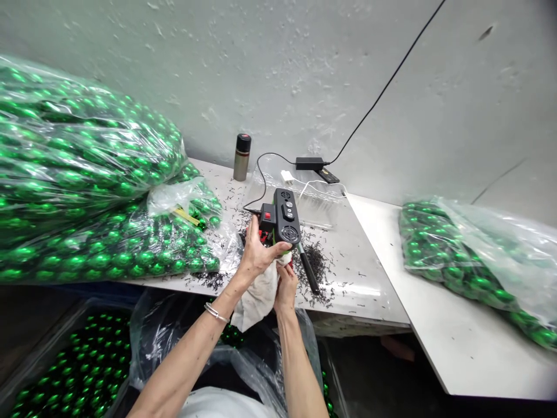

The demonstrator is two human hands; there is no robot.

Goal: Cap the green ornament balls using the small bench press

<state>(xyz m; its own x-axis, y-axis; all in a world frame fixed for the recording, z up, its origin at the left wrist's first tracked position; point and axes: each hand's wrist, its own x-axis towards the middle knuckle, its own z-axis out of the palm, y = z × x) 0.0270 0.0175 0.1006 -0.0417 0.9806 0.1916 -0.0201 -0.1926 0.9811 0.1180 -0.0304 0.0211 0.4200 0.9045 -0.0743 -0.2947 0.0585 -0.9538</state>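
Note:
A black boxy device (286, 216) with two round grilles, small buttons and a red switch (267, 215) on its side stands on the white table. A black-handled lever (308, 270) sticks out from it toward the front right. My left hand (257, 251) grips the near left side of the device, thumb over its front end. Under the device's front end, my right hand (286, 287) has its fingers curled at a whitish cloth (256, 299), which hangs between my hands over the table edge. A bit of red shows by the right fingertips; what it is stays hidden.
Small dark slivers (315, 261) litter the table (365, 278). Clear bags of shiny green balls lie left (87, 174) and right (452, 249). A tumbler (242, 157), a power adapter (309, 164) and a clear plastic tray (319, 212) sit behind. More green balls (73, 371) fill a container below.

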